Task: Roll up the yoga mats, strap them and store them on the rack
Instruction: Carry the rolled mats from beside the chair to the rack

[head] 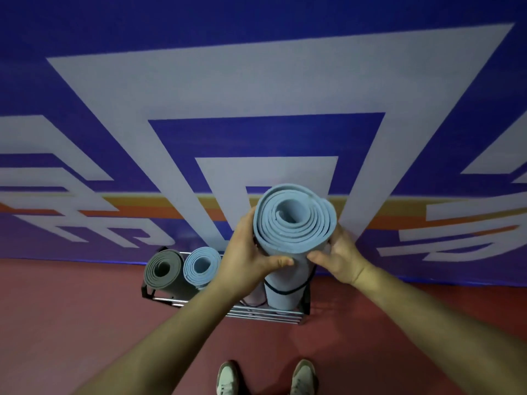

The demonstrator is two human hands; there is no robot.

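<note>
Hands gripping upright blue mat, rack below

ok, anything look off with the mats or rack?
Minor: the held blue mat is rolled egg-shaped, with loose gaps between layers rather than a tight coil. Its black strap is on. The grey mat and rack look tidy.

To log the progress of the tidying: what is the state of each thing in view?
Held mat: rolled, strapped, upright, lower end at the rack.
Strap: looped round held mat.
Grey mat: rolled, standing in rack.
Blue mat: rolled, standing in rack.
Pink mat: in rack, mostly hidden.
Left hand: grips held mat.
Right hand: grips held mat.
</note>
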